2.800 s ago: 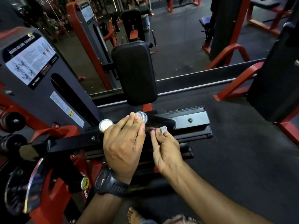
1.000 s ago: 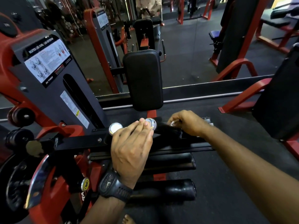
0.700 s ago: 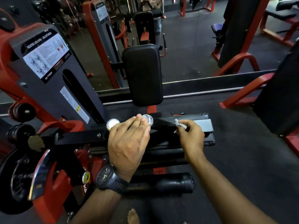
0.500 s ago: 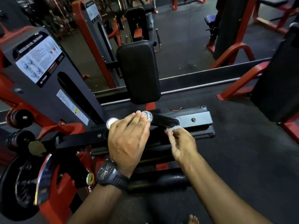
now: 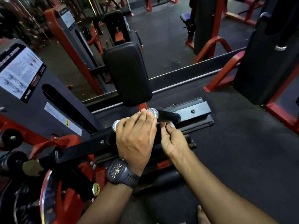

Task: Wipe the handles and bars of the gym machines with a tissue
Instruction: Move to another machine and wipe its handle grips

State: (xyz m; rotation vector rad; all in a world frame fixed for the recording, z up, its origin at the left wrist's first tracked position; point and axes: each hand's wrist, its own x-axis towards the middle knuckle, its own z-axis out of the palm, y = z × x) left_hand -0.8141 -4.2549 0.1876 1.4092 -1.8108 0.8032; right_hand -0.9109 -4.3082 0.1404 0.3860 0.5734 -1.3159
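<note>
Nearest, well short of the handle, a bare foot (image 5: 201, 214) showed at the lower edge on the dark rubber floor (image 5: 242, 159). Closer to the handle, the left hand (image 5: 135, 139), with a black watch (image 5: 123, 172) at its wrist, lay flat with its fingers nearly straight and together. Their tips rested on the handle's chrome end cap (image 5: 153, 112), and the hand gripped nothing. Just below the handle (image 5: 169, 116), the right hand (image 5: 174, 140) pinched a small wad of tissue (image 5: 170, 126) between thumb and curled fingertips. The tissue sat right under the black grip; whether it touched could not be told. A second chrome cap (image 5: 115, 126) sat left of the handle, beside the left hand's fingers. Just beyond the handle lay a flat grey plate (image 5: 201, 107), and farther off stood an upright black pad (image 5: 127, 73). Right of the handle the floor ran open as far as the red frame (image 5: 221, 73) of the next machine.
</note>
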